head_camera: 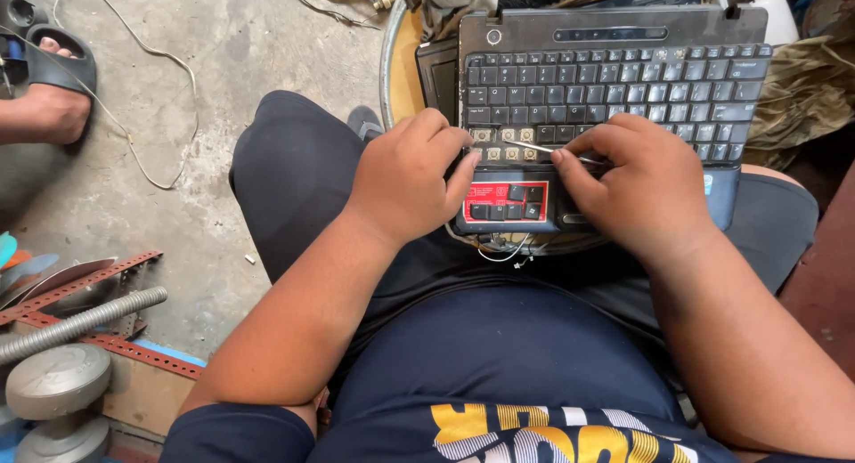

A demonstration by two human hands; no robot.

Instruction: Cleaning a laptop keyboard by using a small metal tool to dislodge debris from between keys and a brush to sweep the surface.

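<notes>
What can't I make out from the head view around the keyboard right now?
- Head view: the far end of the thin metal tool is hidden in the right hand, so its grip cannot be judged.
- Keys beneath the left hand and right hand are covered.
- The loose keycaps are too small to tell apart.
- The keyboard base's near edge is hidden by both hands.

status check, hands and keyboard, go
Left hand braced on laptop keyboard. Right hand pinching thin metal tool over bare key spots. Loose keycaps lying below.

Soft, even daylight; edges perhaps slightly bowed.
</notes>
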